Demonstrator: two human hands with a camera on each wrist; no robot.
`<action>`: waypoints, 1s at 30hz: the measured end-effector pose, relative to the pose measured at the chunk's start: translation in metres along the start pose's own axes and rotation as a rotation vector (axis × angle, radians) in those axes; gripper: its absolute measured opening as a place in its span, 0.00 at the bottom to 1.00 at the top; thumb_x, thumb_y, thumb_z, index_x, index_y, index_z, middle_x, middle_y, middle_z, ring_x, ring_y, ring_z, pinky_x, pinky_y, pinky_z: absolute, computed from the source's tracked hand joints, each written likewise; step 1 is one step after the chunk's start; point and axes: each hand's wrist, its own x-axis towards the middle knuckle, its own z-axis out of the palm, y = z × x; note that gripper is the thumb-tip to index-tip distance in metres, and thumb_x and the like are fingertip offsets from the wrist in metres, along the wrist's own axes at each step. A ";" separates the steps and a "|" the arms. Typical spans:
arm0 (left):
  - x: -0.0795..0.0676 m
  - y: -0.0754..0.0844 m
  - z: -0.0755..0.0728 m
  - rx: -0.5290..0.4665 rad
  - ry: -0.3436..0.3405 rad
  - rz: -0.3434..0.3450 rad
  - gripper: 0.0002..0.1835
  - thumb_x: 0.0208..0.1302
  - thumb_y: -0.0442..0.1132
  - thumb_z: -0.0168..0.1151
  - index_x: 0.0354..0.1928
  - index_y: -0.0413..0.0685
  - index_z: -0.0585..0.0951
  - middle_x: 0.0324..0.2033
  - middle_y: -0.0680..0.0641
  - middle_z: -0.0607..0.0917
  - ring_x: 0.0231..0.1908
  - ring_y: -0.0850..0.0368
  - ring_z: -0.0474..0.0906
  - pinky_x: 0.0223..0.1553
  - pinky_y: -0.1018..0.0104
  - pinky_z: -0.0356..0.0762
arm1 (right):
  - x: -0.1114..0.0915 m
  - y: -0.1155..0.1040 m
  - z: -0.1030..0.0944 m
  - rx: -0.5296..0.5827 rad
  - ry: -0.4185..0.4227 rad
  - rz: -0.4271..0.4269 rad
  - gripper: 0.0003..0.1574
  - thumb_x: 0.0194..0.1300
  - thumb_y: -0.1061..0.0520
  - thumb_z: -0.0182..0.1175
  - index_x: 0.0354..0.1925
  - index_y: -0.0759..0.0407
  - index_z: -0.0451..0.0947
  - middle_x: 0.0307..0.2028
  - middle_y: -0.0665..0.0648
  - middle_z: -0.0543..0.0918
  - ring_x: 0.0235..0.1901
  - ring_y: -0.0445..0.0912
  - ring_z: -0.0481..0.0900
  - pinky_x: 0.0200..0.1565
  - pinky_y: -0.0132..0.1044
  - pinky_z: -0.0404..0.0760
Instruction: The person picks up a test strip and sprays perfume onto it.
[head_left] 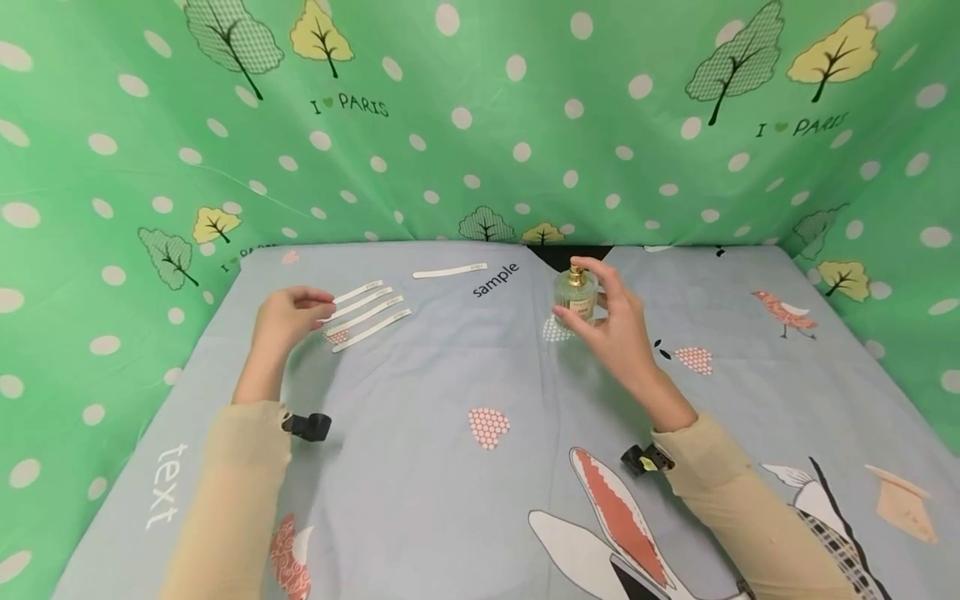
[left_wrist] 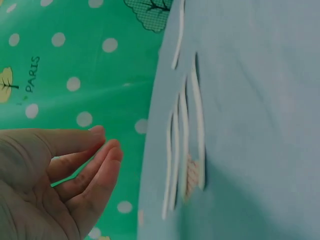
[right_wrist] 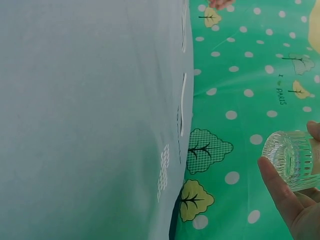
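My right hand (head_left: 618, 333) holds a clear glass perfume bottle (head_left: 576, 302) upright, with a gold spray top and a pale label. The index finger lies on the spray top and the thumb is against the glass. In the right wrist view the bottle's ribbed glass base (right_wrist: 287, 157) shows above the table's level. My left hand (head_left: 288, 321) is beside several white paper test strips (head_left: 372, 330) laid in a slanting row. In the left wrist view the left hand (left_wrist: 65, 175) has its fingers loosely bent, with nothing between them. Another paper test strip (head_left: 450, 272) lies apart, farther back.
A pale blue printed cloth (head_left: 420, 467) covers the table, with hearts, a bird and words on it. Behind and at both sides hangs a green dotted curtain (head_left: 420, 183). A black patch (head_left: 551, 255) shows at the table's back edge behind the bottle.
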 end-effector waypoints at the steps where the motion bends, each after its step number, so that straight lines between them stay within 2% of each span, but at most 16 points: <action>1: 0.003 0.005 0.001 0.003 0.008 0.012 0.18 0.70 0.43 0.61 0.55 0.40 0.81 0.52 0.34 0.84 0.45 0.49 0.86 0.43 0.70 0.86 | 0.000 0.000 0.000 -0.003 0.000 0.001 0.42 0.56 0.63 0.73 0.66 0.55 0.67 0.51 0.64 0.81 0.49 0.57 0.84 0.41 0.48 0.89; 4: 0.009 0.021 0.006 -0.004 0.034 0.041 0.17 0.70 0.44 0.61 0.55 0.41 0.81 0.51 0.35 0.85 0.48 0.45 0.85 0.45 0.66 0.86 | -0.001 0.000 0.000 -0.004 -0.001 0.002 0.43 0.56 0.63 0.73 0.67 0.54 0.67 0.51 0.64 0.81 0.48 0.57 0.84 0.33 0.39 0.88; 7: 0.016 0.036 0.014 -0.024 0.058 0.070 0.17 0.70 0.44 0.62 0.54 0.41 0.82 0.51 0.35 0.85 0.49 0.44 0.85 0.46 0.66 0.85 | -0.001 0.000 0.000 0.007 -0.003 0.004 0.43 0.56 0.64 0.73 0.67 0.54 0.67 0.51 0.65 0.81 0.47 0.58 0.84 0.27 0.32 0.86; 9: 0.020 0.044 0.020 -0.043 0.076 0.093 0.17 0.69 0.44 0.63 0.54 0.41 0.82 0.51 0.36 0.86 0.47 0.45 0.85 0.44 0.69 0.84 | -0.001 -0.001 0.000 0.014 -0.005 0.005 0.43 0.56 0.64 0.73 0.67 0.55 0.66 0.51 0.65 0.81 0.47 0.59 0.84 0.24 0.30 0.84; 13: 0.031 0.058 0.036 -0.112 0.108 0.132 0.16 0.68 0.42 0.64 0.53 0.41 0.83 0.51 0.37 0.86 0.48 0.48 0.85 0.41 0.75 0.80 | -0.001 -0.002 -0.001 0.013 -0.007 0.009 0.43 0.56 0.64 0.73 0.67 0.54 0.66 0.51 0.64 0.81 0.47 0.59 0.85 0.22 0.34 0.84; 16: 0.039 0.064 0.050 -0.173 0.127 0.168 0.16 0.67 0.40 0.65 0.54 0.41 0.83 0.50 0.38 0.87 0.50 0.48 0.85 0.44 0.74 0.80 | -0.001 -0.001 -0.001 0.007 -0.006 0.013 0.43 0.57 0.63 0.73 0.67 0.54 0.66 0.52 0.64 0.81 0.48 0.59 0.85 0.22 0.30 0.83; 21: 0.055 0.067 0.076 -0.267 0.164 0.213 0.16 0.66 0.38 0.66 0.53 0.40 0.83 0.50 0.38 0.87 0.51 0.46 0.84 0.53 0.66 0.82 | -0.001 0.000 -0.001 0.009 -0.007 0.021 0.43 0.57 0.63 0.73 0.67 0.54 0.66 0.52 0.65 0.81 0.48 0.60 0.85 0.22 0.22 0.79; 30: 0.083 0.051 0.114 -0.403 0.185 0.202 0.15 0.65 0.35 0.67 0.52 0.38 0.83 0.52 0.38 0.86 0.56 0.46 0.82 0.59 0.62 0.79 | -0.002 0.004 0.002 0.024 -0.014 0.003 0.43 0.57 0.64 0.73 0.67 0.53 0.66 0.52 0.64 0.81 0.47 0.58 0.84 0.22 0.22 0.78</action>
